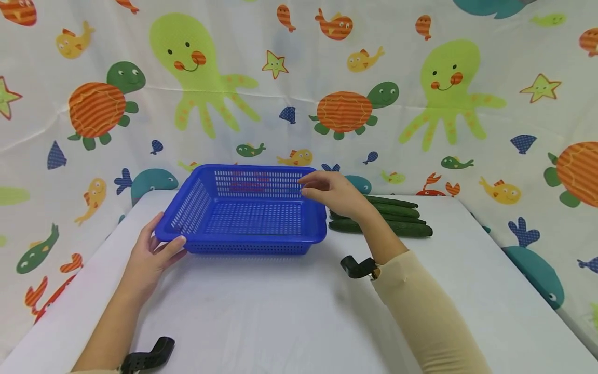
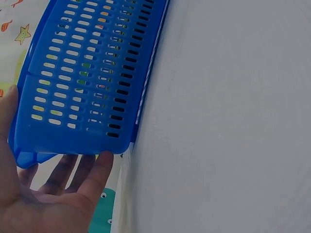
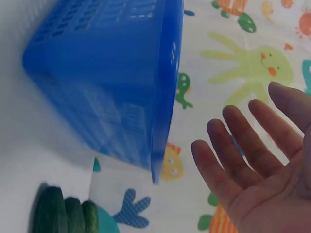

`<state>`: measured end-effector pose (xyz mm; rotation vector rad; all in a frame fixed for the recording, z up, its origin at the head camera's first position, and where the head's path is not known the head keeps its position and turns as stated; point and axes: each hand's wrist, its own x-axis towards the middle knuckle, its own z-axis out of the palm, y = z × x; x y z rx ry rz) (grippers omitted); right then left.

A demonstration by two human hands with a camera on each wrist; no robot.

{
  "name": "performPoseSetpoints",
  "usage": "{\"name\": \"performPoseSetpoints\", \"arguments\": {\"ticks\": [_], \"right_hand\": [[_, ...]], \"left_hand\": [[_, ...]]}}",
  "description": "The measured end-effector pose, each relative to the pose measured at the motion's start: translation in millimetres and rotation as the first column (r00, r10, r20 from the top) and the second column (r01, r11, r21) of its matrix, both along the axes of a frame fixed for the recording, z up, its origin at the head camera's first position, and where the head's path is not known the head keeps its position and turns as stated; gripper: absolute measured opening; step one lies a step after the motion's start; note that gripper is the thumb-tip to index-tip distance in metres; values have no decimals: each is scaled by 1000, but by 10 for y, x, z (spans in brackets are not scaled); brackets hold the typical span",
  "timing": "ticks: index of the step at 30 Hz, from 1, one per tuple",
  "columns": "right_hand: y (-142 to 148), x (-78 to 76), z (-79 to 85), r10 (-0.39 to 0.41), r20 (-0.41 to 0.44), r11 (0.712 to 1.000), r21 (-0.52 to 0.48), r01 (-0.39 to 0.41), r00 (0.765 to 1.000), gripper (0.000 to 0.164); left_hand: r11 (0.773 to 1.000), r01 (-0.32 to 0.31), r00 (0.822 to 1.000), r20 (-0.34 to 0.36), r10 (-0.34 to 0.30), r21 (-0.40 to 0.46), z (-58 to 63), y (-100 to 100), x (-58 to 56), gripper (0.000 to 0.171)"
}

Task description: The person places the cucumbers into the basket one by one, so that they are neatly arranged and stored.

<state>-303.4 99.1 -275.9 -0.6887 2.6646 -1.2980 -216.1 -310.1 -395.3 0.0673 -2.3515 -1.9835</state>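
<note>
A blue plastic basket point(image 1: 247, 246) with slotted walls stands toward the back of the white table, left of centre. At its front left corner my left hand point(image 1: 151, 249) grips the rim; the left wrist view shows the thumb point(image 2: 7, 114) on one side and the fingers reaching under the basket's edge. Over the right end of the basket hovers my right hand point(image 1: 334, 195), its fingers loosely bent. In the right wrist view that hand point(image 3: 272, 182) is apart from the basket point(image 3: 112, 92) and holds nothing.
Several dark green cucumbers point(image 1: 404, 229) lie side by side on the table right of the basket, partly behind my right forearm. A white curtain point(image 1: 289, 145) printed with sea animals hangs behind the table point(image 1: 261, 311).
</note>
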Motion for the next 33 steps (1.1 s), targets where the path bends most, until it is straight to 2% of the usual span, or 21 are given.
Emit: {"name": "performPoseSetpoints", "arguments": {"ticks": [8, 17, 21, 26, 33], "right_hand": [[319, 16, -3, -17, -18, 1000, -17, 16, 1000, 36], [680, 34, -27, -61, -30, 998, -13, 61, 998, 37], [839, 36, -100, -89, -5, 995, -49, 88, 996, 38], [995, 14, -215, -115, 17, 988, -98, 116, 993, 39], [1231, 40, -317, -187, 64, 976, -100, 192, 980, 44]], "left_hand": [[997, 16, 1000, -13, -15, 79, -13, -13, 21, 92], [997, 3, 1000, 4, -4, 81, -22, -15, 11, 91], [996, 11, 1000, 0, -11, 93, -17, -12, 7, 91], [998, 4, 1000, -3, -4, 69, -9, -14, 4, 91], [997, -2, 1000, 6, 2, 75, -18, -2, 6, 90]]}}
